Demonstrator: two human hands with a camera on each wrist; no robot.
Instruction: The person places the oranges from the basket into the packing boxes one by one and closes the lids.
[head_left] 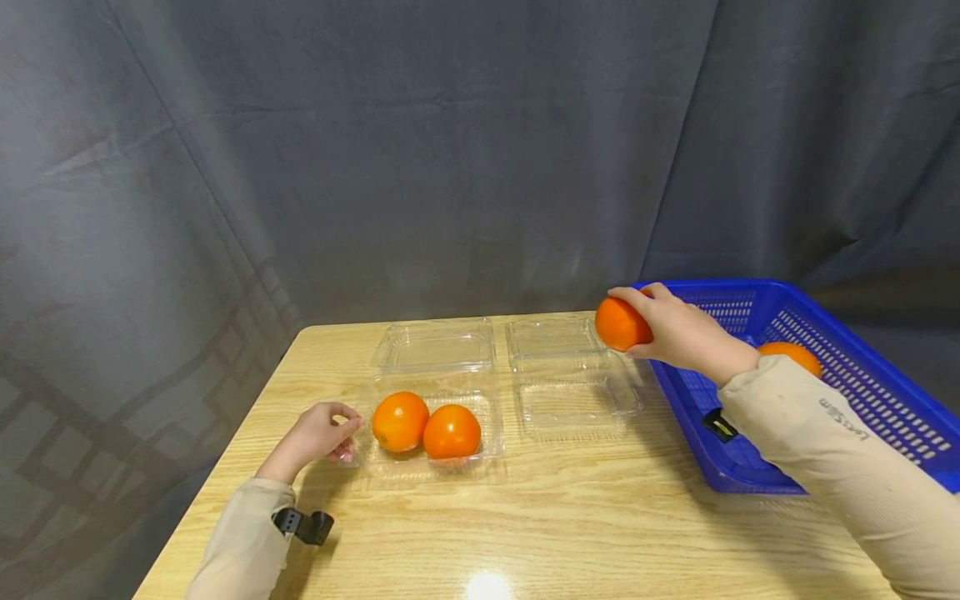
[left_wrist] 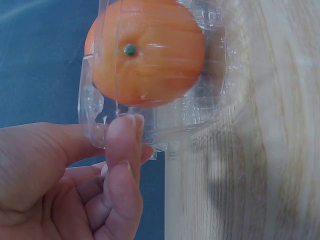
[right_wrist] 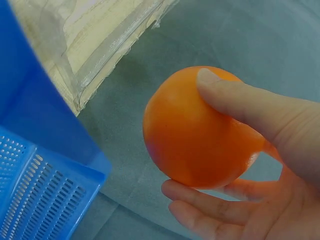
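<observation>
At the left, my left hand [head_left: 315,435] pinches the near-left rim of an open clear plastic clamshell container [head_left: 491,433] between thumb and fingers. Two oranges sit side by side in its base, a left one [head_left: 401,422] and a right one [head_left: 452,432]. The left wrist view shows one of them with a green stem spot, behind the clear wall. My right hand [head_left: 686,329] grips another orange [right_wrist: 200,130], thumb on one side and fingers on the other, in the air by the left rim of the blue basket [head_left: 765,292]. A second open clamshell container [head_left: 573,400] lies just left of it.
Inside the basket is another orange [head_left: 791,357], partly hidden by the right forearm. Both containers have lids folded back toward the far table edge. A grey curtain [head_left: 465,167] hangs behind the wooden table [head_left: 562,533].
</observation>
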